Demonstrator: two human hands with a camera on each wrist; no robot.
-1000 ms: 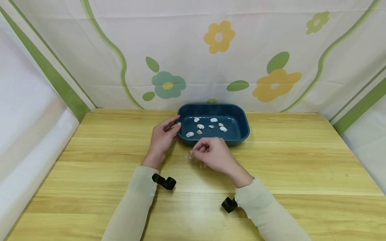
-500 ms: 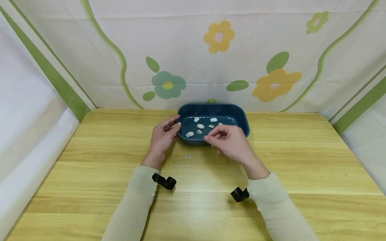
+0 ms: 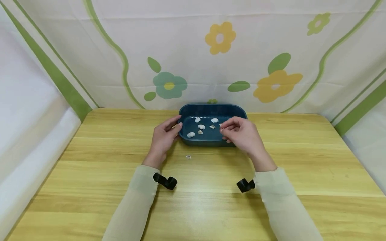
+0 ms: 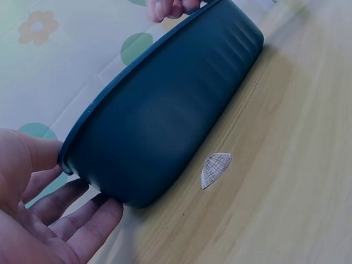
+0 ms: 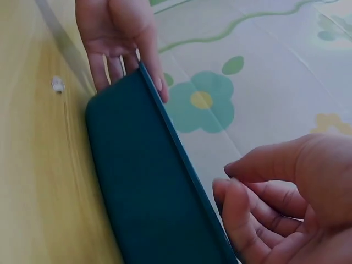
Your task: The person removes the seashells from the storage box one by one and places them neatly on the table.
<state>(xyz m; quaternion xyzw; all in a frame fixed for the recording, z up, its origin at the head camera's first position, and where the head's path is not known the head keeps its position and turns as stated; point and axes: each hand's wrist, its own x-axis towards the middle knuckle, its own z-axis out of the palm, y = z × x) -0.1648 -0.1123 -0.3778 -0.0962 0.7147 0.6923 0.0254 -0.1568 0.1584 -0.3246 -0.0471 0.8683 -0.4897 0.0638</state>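
My left hand (image 3: 163,137) grips the left end of a dark blue tray (image 3: 205,143), thumb at the rim and fingers against the outer wall. Several small white shells lie inside it, among them a white shell (image 3: 191,134) near the front left corner. Over the tray's right part is my right hand (image 3: 245,135), fingers curled, thumb and forefinger tips close together; nothing shows between them. Those fingertips (image 5: 228,170) stand above rim level in the right wrist view. One ribbed, fan-shaped shell (image 4: 216,169) lies on the table in front of the tray.
The tray stands on a pale wooden table (image 3: 301,157), close to a white cloth backdrop (image 3: 199,60) with printed flowers. White cloth also hangs at both sides. Each sleeve carries a black wrist camera (image 3: 245,185).
My right hand has moved away from the shell on the table, rightward and back over the tray. That shell stays where it was. The left hand keeps its place on the tray.
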